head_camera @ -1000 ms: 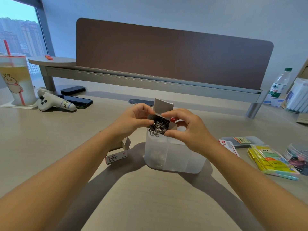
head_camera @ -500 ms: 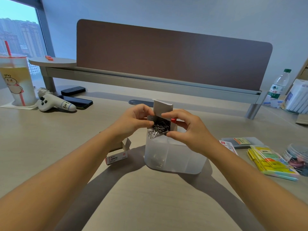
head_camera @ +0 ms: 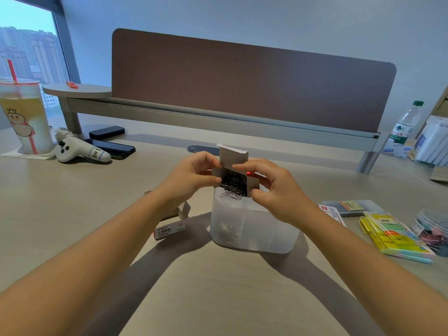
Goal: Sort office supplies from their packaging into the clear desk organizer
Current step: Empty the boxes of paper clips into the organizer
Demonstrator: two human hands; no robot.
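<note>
Pale wood worktop with office supplies.
On it: organizer, open clip box, sticky notes, phones, drink cup.

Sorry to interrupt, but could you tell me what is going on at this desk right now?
A person is emptying a small box of paper clips into the clear desk organizer. The left hand and right hand both pinch the tilted box above the organizer's back left compartment, and a tangle of paper clips hangs from its open end. Another opened clip box lies on the desk left of the organizer; sticky note packs wait at right.
</note>
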